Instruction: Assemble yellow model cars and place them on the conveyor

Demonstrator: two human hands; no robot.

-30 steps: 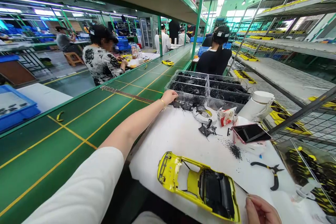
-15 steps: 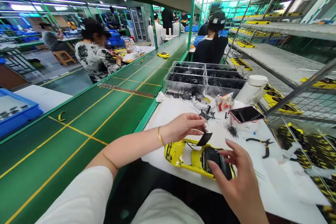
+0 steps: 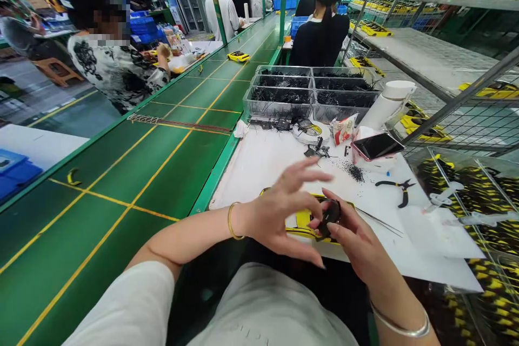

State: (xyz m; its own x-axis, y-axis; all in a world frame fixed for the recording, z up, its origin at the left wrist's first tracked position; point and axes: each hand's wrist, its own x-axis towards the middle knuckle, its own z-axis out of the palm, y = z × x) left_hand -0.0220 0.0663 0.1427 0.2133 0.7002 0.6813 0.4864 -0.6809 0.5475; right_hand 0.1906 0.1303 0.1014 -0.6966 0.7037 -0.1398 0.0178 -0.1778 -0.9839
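A yellow toy car body (image 3: 302,220) lies on the white table, largely covered by my hands. My left hand (image 3: 286,205) hovers over its left part with the fingers spread and nothing between them. Over the car's right part, my right hand (image 3: 348,224) pinches a small black part (image 3: 329,217) between thumb and fingers. A thin dark rod (image 3: 379,221) lies just right of that hand. The car's far right end is hidden behind the right hand.
Beyond the white table (image 3: 251,162) stands a clear divided bin (image 3: 279,97) of black parts. A phone (image 3: 377,146), a white bottle (image 3: 389,102) and pliers (image 3: 399,189) are at the right. The green conveyor (image 3: 162,184) runs along the left, carrying another yellow car (image 3: 238,56).
My left hand has let go of the black piece and spread its fingers. My right hand has closed on a black part. The camera view has tilted down and shifted.
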